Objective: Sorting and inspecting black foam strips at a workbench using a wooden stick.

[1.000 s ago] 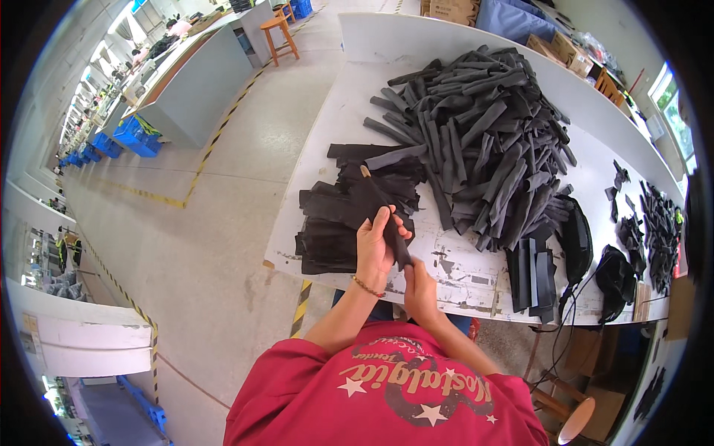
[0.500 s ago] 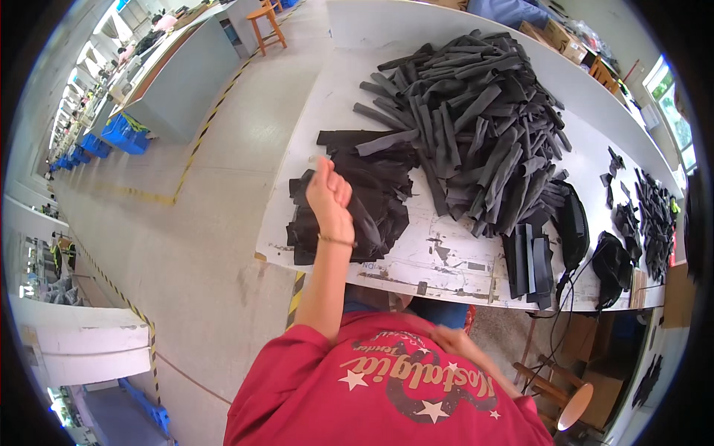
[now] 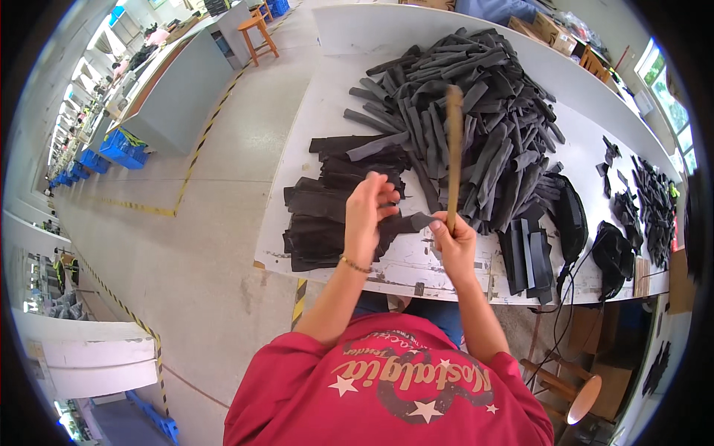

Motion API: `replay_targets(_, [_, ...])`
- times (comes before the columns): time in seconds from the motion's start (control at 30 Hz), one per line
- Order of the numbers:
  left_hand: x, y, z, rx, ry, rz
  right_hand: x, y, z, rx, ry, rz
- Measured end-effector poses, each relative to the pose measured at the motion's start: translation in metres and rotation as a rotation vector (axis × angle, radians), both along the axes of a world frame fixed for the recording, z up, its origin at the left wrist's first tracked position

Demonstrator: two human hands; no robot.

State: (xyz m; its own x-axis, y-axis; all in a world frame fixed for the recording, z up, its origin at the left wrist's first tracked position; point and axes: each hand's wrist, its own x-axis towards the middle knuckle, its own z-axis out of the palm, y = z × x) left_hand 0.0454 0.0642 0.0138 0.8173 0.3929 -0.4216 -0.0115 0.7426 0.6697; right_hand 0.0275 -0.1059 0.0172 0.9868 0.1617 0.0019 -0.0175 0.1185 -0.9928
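A flat wooden stick [image 3: 454, 145] stands upright in my right hand [image 3: 457, 245], which is closed around its lower end. At those fingers is the grey tip of a dark fabric strip [image 3: 416, 222], whose other end runs toward the flat stack. My left hand [image 3: 366, 212] hovers over that stack of black fabric pieces [image 3: 316, 201], fingers loosely bent and apart, with nothing visible in them. Beyond the stick lies a big heap of dark grey fabric tubes [image 3: 476, 67].
The white table [image 3: 297, 167] has a raised back panel [image 3: 364, 30]. To the right are several flat dark strips [image 3: 526, 260], two black pouch-like items [image 3: 571, 227] with cords, and a further pile of black strips [image 3: 656, 212]. A wooden stool [image 3: 584, 398] stands below the table.
My right hand has come up from beside my shirt to the table with the wooden stick. The left hand has moved right and lowered, its fingers opening.
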Motion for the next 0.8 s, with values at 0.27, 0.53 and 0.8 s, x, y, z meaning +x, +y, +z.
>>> replay_targets(0.27, [-0.04, -0.045, -0.015, 0.391, -0.281, -0.858, 0.032, -0.003, 0.016, -0.352, -0.454, -0.16])
replay_targets(0.53, [-0.094, -0.055, -0.02, 0.292, -0.16, -0.976, 0.076, -0.012, 0.01, -0.16, -0.226, -0.343])
replay_targets(0.8, [-0.098, -0.026, -0.019, 0.768, -0.354, -0.447, 0.095, -0.031, 0.026, -0.304, -0.198, -0.294])
